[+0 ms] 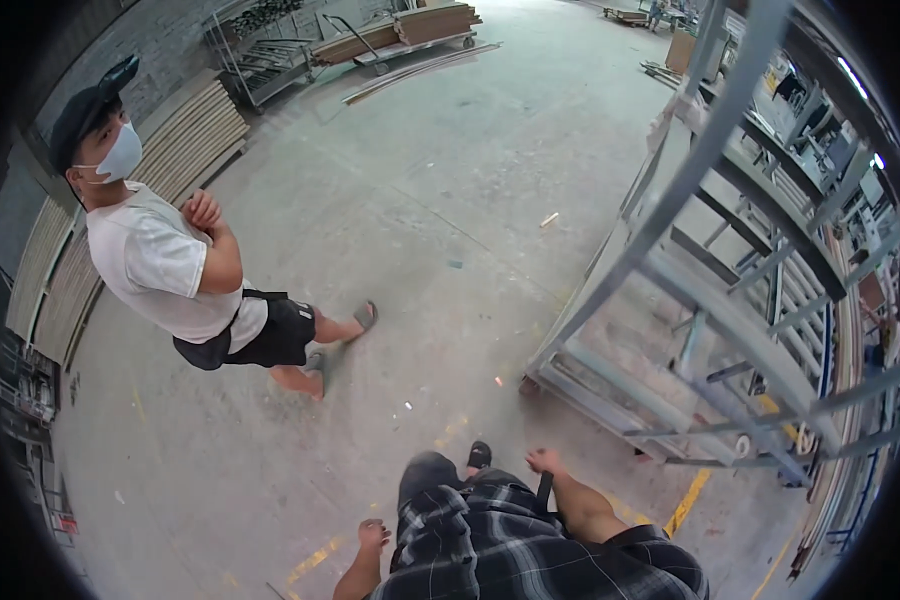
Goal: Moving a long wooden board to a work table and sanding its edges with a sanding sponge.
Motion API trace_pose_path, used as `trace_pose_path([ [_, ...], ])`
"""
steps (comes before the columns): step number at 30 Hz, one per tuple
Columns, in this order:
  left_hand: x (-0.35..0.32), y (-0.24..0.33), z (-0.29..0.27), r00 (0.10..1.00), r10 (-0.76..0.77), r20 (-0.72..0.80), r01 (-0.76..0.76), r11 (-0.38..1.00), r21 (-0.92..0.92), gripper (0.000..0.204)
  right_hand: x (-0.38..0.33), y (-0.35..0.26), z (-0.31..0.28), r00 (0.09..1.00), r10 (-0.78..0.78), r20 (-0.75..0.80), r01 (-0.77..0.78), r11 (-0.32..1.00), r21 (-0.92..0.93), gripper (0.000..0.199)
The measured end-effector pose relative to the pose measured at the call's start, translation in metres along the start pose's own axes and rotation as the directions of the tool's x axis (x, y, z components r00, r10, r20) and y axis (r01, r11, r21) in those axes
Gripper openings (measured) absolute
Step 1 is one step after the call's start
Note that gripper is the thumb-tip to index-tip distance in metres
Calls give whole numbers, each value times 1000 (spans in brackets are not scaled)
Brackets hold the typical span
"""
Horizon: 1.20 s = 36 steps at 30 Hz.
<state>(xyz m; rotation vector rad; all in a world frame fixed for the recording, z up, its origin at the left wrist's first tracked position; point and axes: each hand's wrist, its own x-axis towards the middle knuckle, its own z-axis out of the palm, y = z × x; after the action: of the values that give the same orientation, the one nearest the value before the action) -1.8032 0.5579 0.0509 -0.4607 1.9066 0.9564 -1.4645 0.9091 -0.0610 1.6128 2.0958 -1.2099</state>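
Note:
My left hand [374, 533] hangs at my left side, its fingers loosely curled and apart, with nothing visible in it. Out to the right of my body, my right hand [544, 461] is held low over the floor, fingers loosely spread and holding nothing that I can see. The nearest thing to it is a tall grey metal rack [595, 385], which stands a short way off and is not touched. I wear a dark plaid shirt [500, 535], and one foot in a dark sandal [480, 456] shows ahead of me.
At left stands a person [165, 250] in a cap, mask and light shirt, forearms raised. Behind them lean stacked panels [195, 125]. A loaded cart [400, 40] and long strips [420, 72] lie at the back. Small scraps [549, 220] and yellow lines [688, 502] mark the concrete floor.

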Motion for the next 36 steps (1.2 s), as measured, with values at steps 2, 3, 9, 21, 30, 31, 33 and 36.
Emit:
trace_pose_path([
  [2, 18, 11, 0, 996, -62, -60, 59, 997, -49, 18, 61, -129, -42, 998, 61, -35, -37, 874, 484, 24],
  [3, 36, 37, 14, 996, -82, 26, 83, 996, -37, 19, 96, -156, -64, 997, -17, -74, 57, 818, 573, 24],
  [9, 150, 165, 111, 959, 281, 18, -263, 869, 419, 41, 234, -316, -181, 911, -318, -261, 411, 731, 545, 26],
  [21, 281, 700, 309, 864, 442, 242, -499, 817, 290, 53, 347, -181, -273, 869, 481, -112, -197, 546, 815, 21],
  [30, 317, 874, 530, 900, 292, 324, -432, 694, 576, 60, 524, -151, -366, 924, 369, 97, -372, 928, 13, 28],
  [31, 309, 885, 551, 912, 251, 325, -408, 655, 636, 60, 556, -161, -387, 828, 548, -117, -381, 704, 600, 27],
  [33, 317, 894, 579, 930, 232, 285, -362, 708, 606, 58, 640, -214, -491, 909, 413, -60, -319, 780, 538, 27],
  [36, 292, 919, 643, 932, 216, 291, -361, 471, 805, 49, 748, -251, -631, 877, 383, -291, 29, 562, 827, 19],
])
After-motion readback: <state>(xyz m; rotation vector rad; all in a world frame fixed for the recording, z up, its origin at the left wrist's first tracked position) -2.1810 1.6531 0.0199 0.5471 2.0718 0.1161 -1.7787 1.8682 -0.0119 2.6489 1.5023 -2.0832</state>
